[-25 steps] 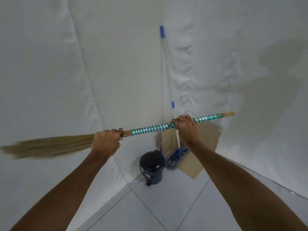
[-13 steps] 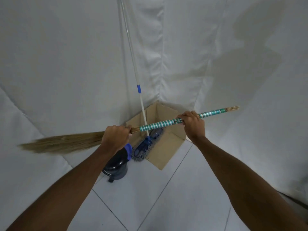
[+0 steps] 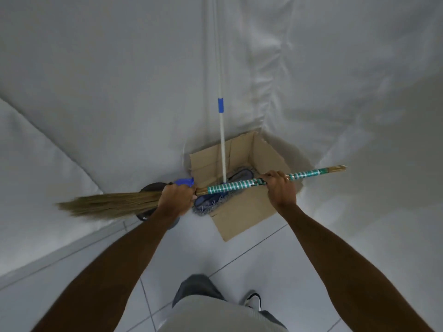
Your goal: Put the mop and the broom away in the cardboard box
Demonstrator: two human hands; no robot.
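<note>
Broom [image 3: 230, 185]: held roughly level at mid-height, crosswise to the person, above the near edge of the cardboard box [image 3: 242, 212]. Its bristle end points to the person's left and sits slightly lower than the handle end, which points right; the handle is wrapped in green and silver striped bands, with bare stick ends showing past the wrapping at the far right. Left hand [image 3: 176, 200]: wrapped closed around the broom where the bristles meet the handle. Right hand [image 3: 279, 188]: wrapped closed over the handle, further along toward the right end, knuckles up. Cardboard box: open-topped, standing on the tiled floor [image 3: 251, 264] in the corner formed by white fabric sheeting [image 3: 107, 80]. Mop [image 3: 221, 130]: already in the box, its blue-grey fringed head resting on the box bottom and overhanging the near-left rim, its white pole rising steeply and leaning into the corner; a blue collar sits partway up the pole. Dark round bin [image 3: 151, 189]: on the floor just left of the box, largely hidden by the left hand and the bristles; a blue part shows at its upper right. The person's grey-clad leg and one shoe [image 3: 254, 300] are visible at the bottom of the view.
</note>
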